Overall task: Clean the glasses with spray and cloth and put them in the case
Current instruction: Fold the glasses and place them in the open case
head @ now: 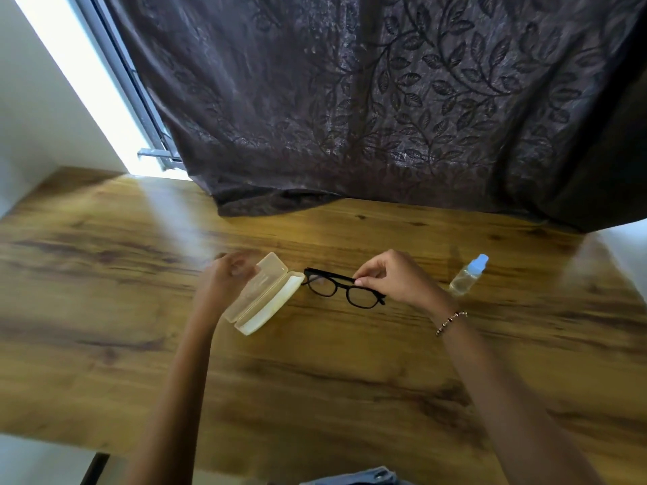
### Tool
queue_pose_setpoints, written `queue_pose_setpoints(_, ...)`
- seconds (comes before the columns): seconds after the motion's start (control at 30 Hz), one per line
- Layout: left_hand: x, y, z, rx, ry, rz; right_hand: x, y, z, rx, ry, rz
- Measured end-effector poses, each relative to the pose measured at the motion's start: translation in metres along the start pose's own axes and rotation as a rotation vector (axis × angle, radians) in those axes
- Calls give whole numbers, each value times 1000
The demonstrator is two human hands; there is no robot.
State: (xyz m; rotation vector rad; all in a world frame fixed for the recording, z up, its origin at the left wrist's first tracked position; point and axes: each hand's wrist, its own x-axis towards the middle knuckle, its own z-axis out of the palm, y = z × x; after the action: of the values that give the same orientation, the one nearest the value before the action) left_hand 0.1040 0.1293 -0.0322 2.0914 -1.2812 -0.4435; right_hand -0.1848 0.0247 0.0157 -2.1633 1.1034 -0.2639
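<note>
Head view: a wooden table (315,386) is looked down on, with both bare forearms stretched out over it. A pair of black-framed glasses (362,297) is held near the middle of the table by the right hand (395,280). The top of the frame is pinched between thumb and forefinger, and the other fingers are curled in. Whether the glasses are lifted off the wood or resting on it cannot be told. Their left end is seen just beside one end of the case (262,297).

The case, pale yellow and see-through, is lying open on the table at a slant, its lid turned back towards the left hand (229,276). That hand is blurred. Its bent fingers are laid against the edge of the lid, but whether the lid is gripped cannot be told.

A small clear spray bottle (467,277) with a light blue cap is lying tilted on the table to the right of the right hand, apart from it. A beaded bracelet (451,322) is worn on the right wrist.

A dark curtain (385,99) with a leaf pattern is draped onto the far edge of the table, and a bright window (80,78) is seen to its left.
</note>
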Motion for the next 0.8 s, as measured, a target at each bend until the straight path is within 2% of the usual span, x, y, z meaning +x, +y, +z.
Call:
queue_pose_setpoints(0.1, -4, -16, -2, 55, 74, -84, 4, -3, 5, 2, -10, -1)
queue_pose_setpoints(0.2, -9, -23, -1, 59, 76, -151, 6, -5, 8, 7, 7, 4)
queue_pose_setpoints(0.37, -15, -34, 0, 28, -52, -332, 10, -4, 9, 35, 46, -4)
queue_pose_setpoints(0.47, -16, -37, -2, 84, -97, -244, 11, -3, 8, 25, 56, -6)
queue_pose_setpoints(0.57, -14, -28, -1, 145, -73, -124, 11, -4, 8, 13, 43, -13)
queue_pose_setpoints(0.67, -8, -10, 7, 113, -16, 7, 11, -6, 7, -15, 21, -15)
queue_pose_setpoints(0.8, -5, 18, 26, 40, -60, 174, 11, -7, 6, -71, -17, 2)
